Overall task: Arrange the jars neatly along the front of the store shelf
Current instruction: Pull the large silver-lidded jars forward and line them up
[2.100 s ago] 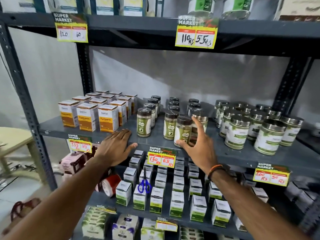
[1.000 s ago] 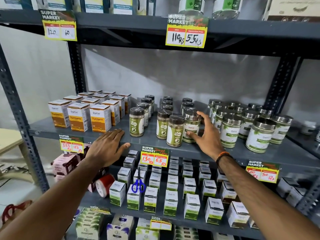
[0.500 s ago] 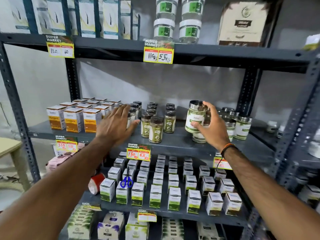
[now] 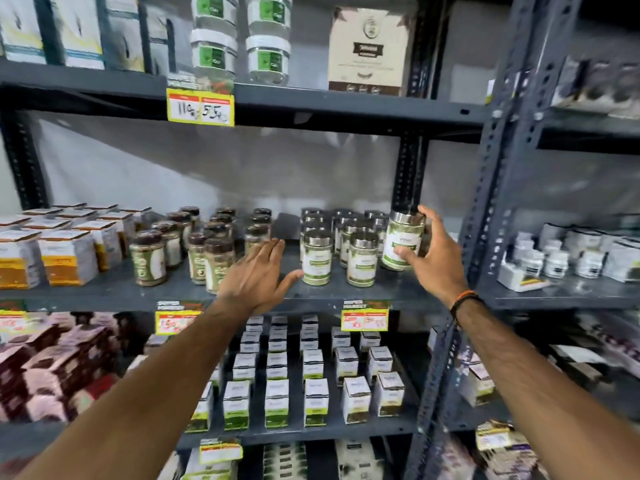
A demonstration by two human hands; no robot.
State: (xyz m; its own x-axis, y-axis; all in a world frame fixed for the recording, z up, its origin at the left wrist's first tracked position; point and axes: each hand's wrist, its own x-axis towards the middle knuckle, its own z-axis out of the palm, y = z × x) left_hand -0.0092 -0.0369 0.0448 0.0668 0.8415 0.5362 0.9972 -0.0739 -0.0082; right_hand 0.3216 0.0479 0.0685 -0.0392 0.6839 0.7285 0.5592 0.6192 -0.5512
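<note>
1 silver-lidded jar [image 4: 403, 240] in right hand [image 4: 438, 261], tilted.

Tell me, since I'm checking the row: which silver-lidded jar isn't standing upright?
The rightmost silver-lidded jar, gripped in the right hand; it tilts, while the others stand upright on the shelf.

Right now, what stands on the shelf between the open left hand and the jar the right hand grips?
Head view: two upright silver-lidded jars at the shelf front, between the left hand and the gripped jar.
</note>
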